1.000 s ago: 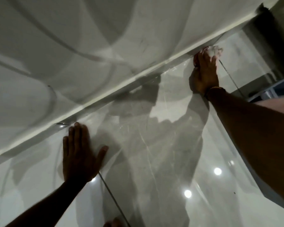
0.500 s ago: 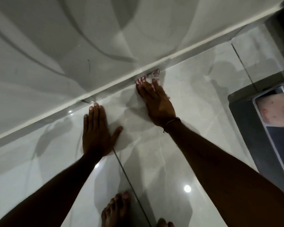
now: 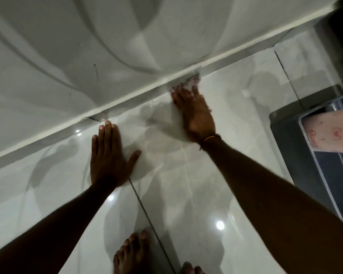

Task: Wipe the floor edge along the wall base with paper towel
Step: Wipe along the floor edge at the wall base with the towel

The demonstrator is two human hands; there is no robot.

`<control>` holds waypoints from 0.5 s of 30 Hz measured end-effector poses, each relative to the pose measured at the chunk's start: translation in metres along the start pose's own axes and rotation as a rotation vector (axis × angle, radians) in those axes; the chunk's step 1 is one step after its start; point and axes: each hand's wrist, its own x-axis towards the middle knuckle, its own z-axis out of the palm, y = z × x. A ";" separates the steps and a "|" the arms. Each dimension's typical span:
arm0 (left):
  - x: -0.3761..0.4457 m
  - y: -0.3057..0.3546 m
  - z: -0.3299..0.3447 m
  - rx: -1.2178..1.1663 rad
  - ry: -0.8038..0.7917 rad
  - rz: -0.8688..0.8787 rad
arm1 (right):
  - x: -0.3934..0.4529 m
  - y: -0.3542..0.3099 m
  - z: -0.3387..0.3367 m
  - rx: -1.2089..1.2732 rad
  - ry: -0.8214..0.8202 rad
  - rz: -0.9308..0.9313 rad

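A crumpled white paper towel (image 3: 192, 82) with reddish marks sits pressed against the wall base (image 3: 139, 93), where the glossy tiled floor (image 3: 186, 184) meets the white wall. My right hand (image 3: 194, 113) lies over the towel, fingers pushing it into the floor edge; most of the towel is hidden under the fingers. My left hand (image 3: 109, 157) rests flat on the floor to the left, fingers spread, fingertips just short of the wall base, holding nothing.
A dark grey box-like object (image 3: 297, 155) with a pale patterned surface stands on the floor at the right. My bare feet (image 3: 131, 252) are at the bottom of the view. A tile joint (image 3: 147, 212) runs from my left hand toward my feet.
My right hand slid the paper towel leftward along the wall base from far right toward my left hand. Between half a second ago and now it stays nearly in place.
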 end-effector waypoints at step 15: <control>0.001 0.000 0.001 0.014 -0.003 -0.026 | 0.041 0.179 -0.110 0.090 0.172 0.583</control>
